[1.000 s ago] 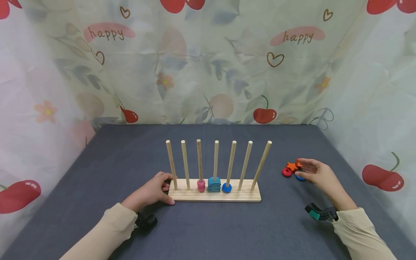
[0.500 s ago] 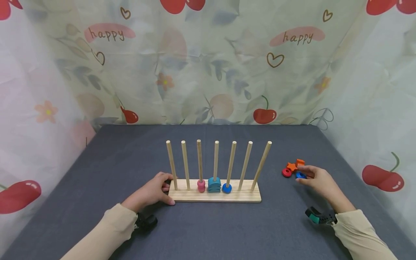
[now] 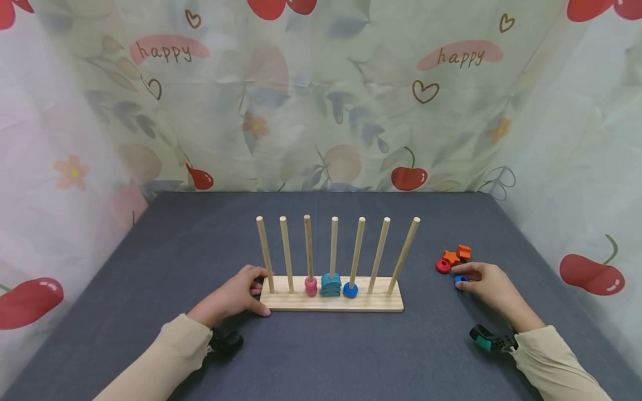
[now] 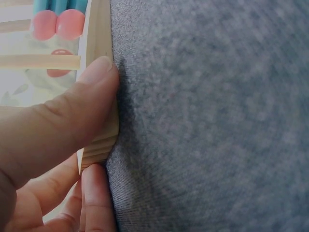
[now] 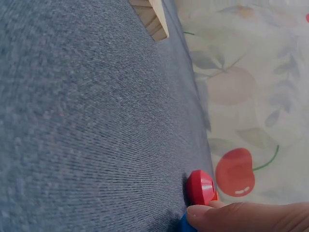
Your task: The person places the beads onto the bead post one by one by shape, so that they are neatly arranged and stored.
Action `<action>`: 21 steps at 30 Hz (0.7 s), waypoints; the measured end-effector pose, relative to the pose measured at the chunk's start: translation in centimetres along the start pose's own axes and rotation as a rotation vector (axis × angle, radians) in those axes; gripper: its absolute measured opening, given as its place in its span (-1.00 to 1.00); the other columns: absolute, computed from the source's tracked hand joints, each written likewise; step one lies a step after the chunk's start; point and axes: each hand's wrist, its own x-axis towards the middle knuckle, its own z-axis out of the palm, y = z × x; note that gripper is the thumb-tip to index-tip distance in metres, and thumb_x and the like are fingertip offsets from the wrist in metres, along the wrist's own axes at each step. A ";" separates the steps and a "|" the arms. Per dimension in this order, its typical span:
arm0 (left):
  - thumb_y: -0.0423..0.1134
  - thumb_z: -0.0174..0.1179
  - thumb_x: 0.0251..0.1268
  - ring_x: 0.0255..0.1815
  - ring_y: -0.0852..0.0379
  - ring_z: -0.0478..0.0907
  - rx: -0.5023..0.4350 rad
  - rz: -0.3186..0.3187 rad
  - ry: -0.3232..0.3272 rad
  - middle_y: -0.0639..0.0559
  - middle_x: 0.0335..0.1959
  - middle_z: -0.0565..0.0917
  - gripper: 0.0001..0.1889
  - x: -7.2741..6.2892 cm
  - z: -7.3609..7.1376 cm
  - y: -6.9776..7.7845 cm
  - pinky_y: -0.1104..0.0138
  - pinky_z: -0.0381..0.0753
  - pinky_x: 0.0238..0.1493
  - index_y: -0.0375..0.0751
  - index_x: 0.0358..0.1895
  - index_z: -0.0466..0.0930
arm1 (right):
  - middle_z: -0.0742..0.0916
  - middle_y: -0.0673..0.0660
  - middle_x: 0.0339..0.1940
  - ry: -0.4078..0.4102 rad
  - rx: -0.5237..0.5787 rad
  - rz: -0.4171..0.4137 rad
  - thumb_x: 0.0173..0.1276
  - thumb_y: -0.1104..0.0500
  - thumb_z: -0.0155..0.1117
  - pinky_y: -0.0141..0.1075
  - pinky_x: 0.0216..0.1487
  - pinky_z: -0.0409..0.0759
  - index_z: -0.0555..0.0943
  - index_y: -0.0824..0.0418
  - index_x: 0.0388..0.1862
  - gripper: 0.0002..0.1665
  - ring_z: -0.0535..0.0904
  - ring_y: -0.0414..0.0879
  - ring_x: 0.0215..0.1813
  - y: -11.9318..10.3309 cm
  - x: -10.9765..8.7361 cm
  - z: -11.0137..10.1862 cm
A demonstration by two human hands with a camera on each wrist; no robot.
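Note:
My left hand [image 3: 239, 291] grips the left end of a wooden peg board [image 3: 331, 302], thumb on the front edge and fingers curled behind the end. Upright pegs stand along the board. Two pink beads [image 3: 310, 286] sit on the third peg, stacked teal pieces [image 3: 330, 284] on the middle one, and a blue bead [image 3: 350, 290] on the one right of it. At the right, my right hand [image 3: 489, 284] pinches another blue bead [image 3: 460, 281] between thumb and fingers, low over the cloth. In the right wrist view the thumb covers much of this blue bead [image 5: 185, 224].
Just beyond the right hand lie a red bead [image 3: 442, 266], an orange star [image 3: 451, 258] and an orange block-like piece [image 3: 464, 252]. A dark grey cloth [image 3: 321, 356] covers the table. Patterned curtains [image 3: 321, 100] stand behind and at both sides.
My right hand has drawn back from the orange piece to the blue bead, taken hold of it and shifted it slightly left and nearer. The left hand and board have stayed put.

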 end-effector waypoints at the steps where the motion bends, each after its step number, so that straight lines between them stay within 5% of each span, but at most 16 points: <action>1: -0.37 0.59 -0.26 0.14 -0.05 0.43 0.000 0.000 0.000 -0.15 0.18 0.33 -0.15 0.0 0.0 0.0 0.11 0.50 0.13 -0.28 0.26 0.39 | 0.63 0.42 0.12 0.001 -0.007 -0.003 0.30 0.14 0.34 0.04 -0.03 0.52 0.60 0.32 0.12 -0.55 0.55 0.25 0.11 0.0 0.0 0.0; 13: -0.38 0.60 -0.27 0.13 -0.05 0.43 -0.007 0.009 0.001 -0.15 0.17 0.34 -0.13 0.1 0.1 -0.1 0.13 0.50 0.12 -0.32 0.26 0.38 | 0.61 0.41 0.12 0.037 -0.035 -0.001 0.28 0.09 0.37 0.11 0.02 0.50 0.63 0.28 0.09 -0.55 0.56 0.24 0.08 -0.4 -0.6 0.2; 21: -0.37 0.60 -0.27 0.12 -0.05 0.44 0.012 0.016 0.005 -0.16 0.17 0.34 -0.13 -0.1 0.0 0.1 0.13 0.51 0.11 -0.33 0.27 0.38 | 0.53 0.41 0.26 0.111 0.043 -0.021 0.32 0.04 0.33 0.05 0.06 0.56 0.57 0.27 0.19 -0.47 0.55 0.24 0.18 -3.7 -1.5 -0.5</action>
